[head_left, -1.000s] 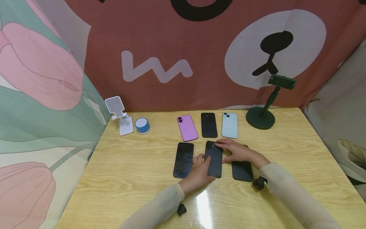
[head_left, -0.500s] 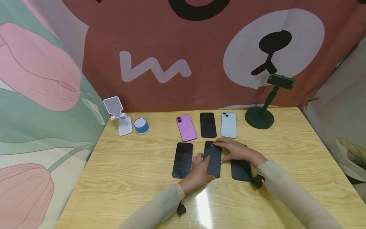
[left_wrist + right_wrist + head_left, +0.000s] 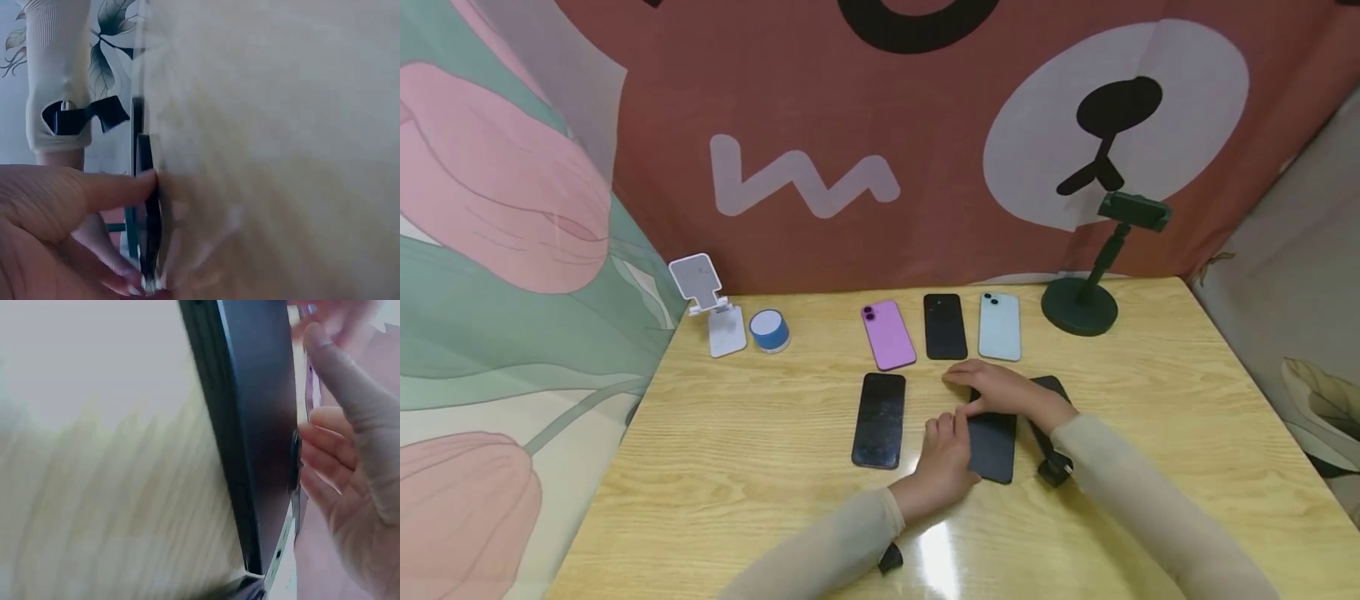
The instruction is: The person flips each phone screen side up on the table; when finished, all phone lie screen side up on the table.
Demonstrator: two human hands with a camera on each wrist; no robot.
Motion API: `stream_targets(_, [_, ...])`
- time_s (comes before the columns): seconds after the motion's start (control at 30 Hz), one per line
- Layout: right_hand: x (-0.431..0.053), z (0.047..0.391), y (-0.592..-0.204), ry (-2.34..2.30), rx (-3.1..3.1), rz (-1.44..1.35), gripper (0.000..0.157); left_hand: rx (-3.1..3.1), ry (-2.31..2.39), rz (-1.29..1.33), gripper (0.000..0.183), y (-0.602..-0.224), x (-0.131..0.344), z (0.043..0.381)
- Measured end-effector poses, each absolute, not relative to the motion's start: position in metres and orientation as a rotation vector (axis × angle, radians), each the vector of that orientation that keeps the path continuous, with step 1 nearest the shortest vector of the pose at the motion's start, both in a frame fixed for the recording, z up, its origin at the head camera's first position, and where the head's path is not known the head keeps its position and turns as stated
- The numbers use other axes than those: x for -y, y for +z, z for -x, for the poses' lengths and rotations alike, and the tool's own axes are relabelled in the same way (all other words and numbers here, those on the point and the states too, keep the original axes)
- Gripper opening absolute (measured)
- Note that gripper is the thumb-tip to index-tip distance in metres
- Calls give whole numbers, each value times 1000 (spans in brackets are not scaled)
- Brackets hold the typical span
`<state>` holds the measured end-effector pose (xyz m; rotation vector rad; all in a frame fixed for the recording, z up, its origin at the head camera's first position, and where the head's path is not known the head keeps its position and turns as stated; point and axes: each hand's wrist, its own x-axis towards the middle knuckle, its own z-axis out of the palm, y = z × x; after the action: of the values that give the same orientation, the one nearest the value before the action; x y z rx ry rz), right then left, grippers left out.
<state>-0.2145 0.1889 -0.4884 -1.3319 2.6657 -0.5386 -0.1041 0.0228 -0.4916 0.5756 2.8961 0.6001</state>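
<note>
A dark phone (image 3: 995,454) lies back up on the table, its upper part hidden under my right hand (image 3: 1002,390). My left hand (image 3: 938,467) is at its left side, thumb by the lower corner. In the left wrist view, the extended left thumb (image 3: 119,190) touches the edge of the phone (image 3: 150,219). The right wrist view has the phone (image 3: 265,406) large and close, with right fingers (image 3: 328,450) loosely bent beside its camera bump. Another dark phone (image 3: 1051,386), partly covered by my right wrist, lies just to the right.
A black phone (image 3: 880,421) lies to the left. Behind stand in a row a purple phone (image 3: 889,336), a black phone (image 3: 945,327) and a light blue phone (image 3: 1000,327). Farther out are a green stand (image 3: 1078,307), a white stand (image 3: 727,331) and a blue cylinder (image 3: 770,332).
The middle dark phone has shifted right, close to the rightmost phone. My left hand has moved right along with it, and my right hand has moved left across its top.
</note>
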Motion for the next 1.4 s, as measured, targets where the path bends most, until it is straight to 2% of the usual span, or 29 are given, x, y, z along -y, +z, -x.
stream_targets(0.17, [-206,210,-475,-684,-2679,1182,63,-2860,551,-476,86,-491,-17,103])
stream_targets(0.33, [-236,203,-464,-683,-2722,1024,55,-2755,674,-552,86,-497,-15,98])
stream_targets(0.5, [-253,196,-471,-622,-2716,971,56,-2770,692,-650,84,-498,-19,100])
stream_targets(0.87, [-262,189,-483,-600,-2676,1025,72,-2779,660,-697,85,-499,-19,108])
stream_targets(1.17, [-251,191,-488,-518,-2787,1128,77,-2754,733,-598,83,-497,-20,110])
stream_targets(1.4, [-247,190,-494,-541,-2835,1155,76,-2775,788,-595,81,-499,-16,112])
